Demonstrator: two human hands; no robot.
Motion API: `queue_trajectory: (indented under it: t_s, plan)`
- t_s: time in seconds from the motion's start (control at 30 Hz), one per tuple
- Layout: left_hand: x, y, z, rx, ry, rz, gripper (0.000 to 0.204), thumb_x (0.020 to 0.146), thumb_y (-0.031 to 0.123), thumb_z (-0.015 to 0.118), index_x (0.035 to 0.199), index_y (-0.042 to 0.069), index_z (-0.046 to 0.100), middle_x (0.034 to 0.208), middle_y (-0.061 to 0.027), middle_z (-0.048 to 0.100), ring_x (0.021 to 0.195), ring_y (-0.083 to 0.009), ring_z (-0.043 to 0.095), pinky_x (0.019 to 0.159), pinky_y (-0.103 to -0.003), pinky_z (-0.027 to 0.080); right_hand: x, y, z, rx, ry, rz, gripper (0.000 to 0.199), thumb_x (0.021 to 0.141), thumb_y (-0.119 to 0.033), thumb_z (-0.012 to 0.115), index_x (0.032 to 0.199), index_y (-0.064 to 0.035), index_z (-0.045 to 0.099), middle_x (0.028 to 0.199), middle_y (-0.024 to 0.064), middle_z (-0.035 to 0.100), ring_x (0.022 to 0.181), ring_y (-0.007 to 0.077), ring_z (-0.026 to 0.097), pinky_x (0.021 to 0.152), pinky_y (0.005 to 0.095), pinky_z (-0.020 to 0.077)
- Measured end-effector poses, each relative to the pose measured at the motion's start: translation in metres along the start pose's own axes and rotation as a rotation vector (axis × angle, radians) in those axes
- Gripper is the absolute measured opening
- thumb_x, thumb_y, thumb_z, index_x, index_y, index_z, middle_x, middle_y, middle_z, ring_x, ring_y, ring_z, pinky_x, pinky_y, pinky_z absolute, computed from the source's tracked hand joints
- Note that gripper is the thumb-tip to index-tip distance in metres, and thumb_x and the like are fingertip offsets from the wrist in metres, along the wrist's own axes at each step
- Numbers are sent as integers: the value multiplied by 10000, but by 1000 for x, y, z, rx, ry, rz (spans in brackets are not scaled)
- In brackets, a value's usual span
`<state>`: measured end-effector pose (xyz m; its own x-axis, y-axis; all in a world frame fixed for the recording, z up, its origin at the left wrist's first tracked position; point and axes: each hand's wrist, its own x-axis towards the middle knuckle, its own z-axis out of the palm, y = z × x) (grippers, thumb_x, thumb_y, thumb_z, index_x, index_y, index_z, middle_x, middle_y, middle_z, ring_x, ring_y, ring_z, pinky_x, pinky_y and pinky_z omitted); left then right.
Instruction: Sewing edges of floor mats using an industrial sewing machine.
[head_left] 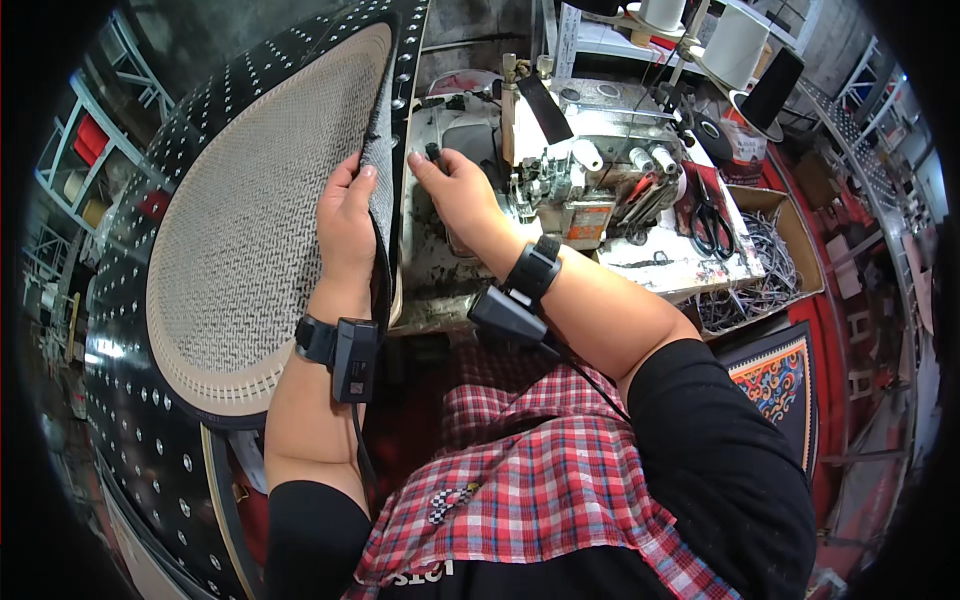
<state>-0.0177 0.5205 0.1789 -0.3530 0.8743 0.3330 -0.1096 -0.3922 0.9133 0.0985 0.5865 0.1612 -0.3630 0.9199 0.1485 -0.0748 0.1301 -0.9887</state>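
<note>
A half-oval mat (265, 215) with a grey-and-black woven middle and a beige border lies on the black studded table (190, 465) at left. My left hand (348, 225) is closed on its long right edge, thumb on top. That edge is lifted and shows a greyish side. Just right of it, my right hand (465, 195) is pinched, with a small black rounded end showing between thumb and forefinger; I cannot make out what it is. Beyond that hand stands an overlock sewing machine (590, 185), stained and worn, on a pale worktop (690, 270).
Black-handled scissors (712, 225) lie right of the machine. A cardboard box (800, 235) of thread scraps sits beside the worktop. White thread cones (735, 48) and a black cone (772, 95) stand behind. A mat with a colourful pattern (775, 385) is at lower right.
</note>
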Motion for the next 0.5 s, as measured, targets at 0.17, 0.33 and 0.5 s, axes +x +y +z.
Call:
queue_trajectory:
  t_s: [0.17, 0.33, 0.5]
  plan:
    - [-42, 25, 15, -105, 55, -36, 269, 843, 134, 428, 1056, -24, 472, 911, -83, 572, 757, -114, 557, 687, -211, 445, -10, -19, 1, 480, -90, 292, 326, 806, -386, 556, 808, -63, 512, 749, 32, 518, 627, 145, 513, 554, 279, 424]
    - [-95, 28, 23, -272, 145, -66, 222, 847, 118, 431, 1038, 7, 449, 923, -79, 553, 808, -131, 541, 749, -251, 430, -32, -35, 12, 694, -358, 438, 381, 810, -391, 550, 873, -20, 494, 832, 83, 555, 785, 216, 561, 738, 371, 462]
    - [-135, 27, 37, -304, 113, 41, 198, 848, 86, 446, 1035, 30, 417, 1003, -79, 513, 897, -157, 504, 816, -298, 406, -61, -44, 20, 287, -167, 238, 379, 793, -259, 609, 966, 54, 485, 873, 120, 566, 742, 196, 570, 643, 354, 492]
